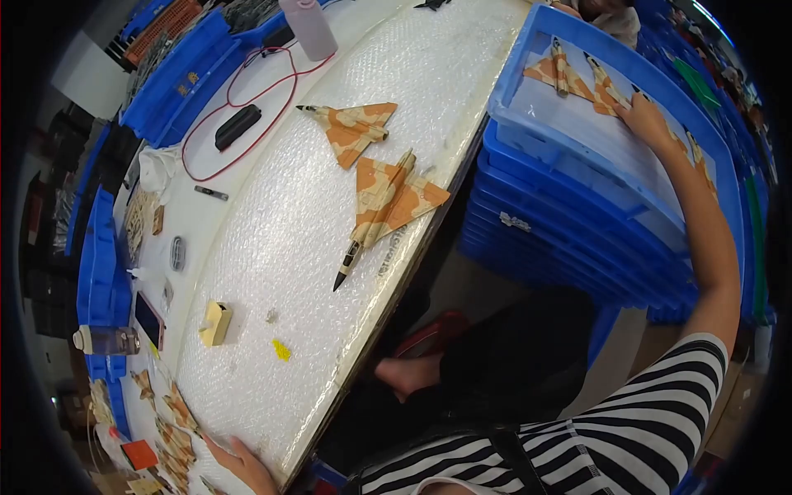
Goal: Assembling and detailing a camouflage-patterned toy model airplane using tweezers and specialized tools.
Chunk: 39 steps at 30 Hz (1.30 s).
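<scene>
My right hand [648, 120] reaches out to the right into the top blue crate [528, 49] and rests on an orange-and-tan model jet [670, 132] lying inside it. Two more model jets [577, 78] lie further back in the same crate. My left hand [243, 462] lies flat with fingers apart on the near edge of the bubble-wrap sheet [272, 239] and holds nothing. Two camouflaged model jets [388, 198] lie on the bubble wrap, one [353, 128] behind the other.
A stack of blue crates [561, 239] stands right of the table. On the table lie a red cable [247, 107], a black box [237, 126], a white bottle [309, 29], a yellow block [216, 322], and plane parts [169, 429] at the lower left. More blue bins [99, 272] line the left.
</scene>
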{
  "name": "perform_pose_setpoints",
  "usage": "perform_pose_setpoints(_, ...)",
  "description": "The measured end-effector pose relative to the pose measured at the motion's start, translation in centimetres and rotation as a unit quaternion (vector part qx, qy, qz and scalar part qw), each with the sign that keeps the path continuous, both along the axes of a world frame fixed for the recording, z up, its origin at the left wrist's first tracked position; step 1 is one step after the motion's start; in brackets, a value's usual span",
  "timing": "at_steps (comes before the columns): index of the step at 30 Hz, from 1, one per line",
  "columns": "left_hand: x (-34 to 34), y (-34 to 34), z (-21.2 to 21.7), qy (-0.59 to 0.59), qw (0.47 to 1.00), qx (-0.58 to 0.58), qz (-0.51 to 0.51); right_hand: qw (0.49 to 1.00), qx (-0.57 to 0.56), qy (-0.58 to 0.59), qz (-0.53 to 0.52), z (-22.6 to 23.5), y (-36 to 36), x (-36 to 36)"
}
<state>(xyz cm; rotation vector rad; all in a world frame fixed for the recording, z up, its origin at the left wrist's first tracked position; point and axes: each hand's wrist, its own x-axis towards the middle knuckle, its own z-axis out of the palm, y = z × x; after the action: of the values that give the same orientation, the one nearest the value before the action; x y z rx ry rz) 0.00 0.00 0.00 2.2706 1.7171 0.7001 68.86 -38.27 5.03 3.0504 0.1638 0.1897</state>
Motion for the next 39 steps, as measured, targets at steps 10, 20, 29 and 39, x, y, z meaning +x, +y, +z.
perform_pose_setpoints(10, 0.1, -0.1, 0.5, -0.021, 0.999, 0.043, 0.009, 1.000, -0.002, 0.001, 0.002, 0.1, 0.8, -0.4)
perform_pose_setpoints(20, -0.9, -0.6, 1.2, -0.109, 0.992, 0.065, 0.014, 0.993, -0.060, -0.087, 0.044, 1.7, 0.1, -2.1)
perform_pose_setpoints(29, -1.8, -1.1, 1.0, -0.131, 0.989, 0.069, 0.007, 0.977, 0.199, -0.080, 0.014, 3.6, -0.5, -4.7)
perform_pose_setpoints(39, -1.8, -0.8, 0.7, -0.110, 0.992, 0.064, 0.009, 0.918, 0.391, -0.057, 0.017, 2.3, -2.6, -3.1)
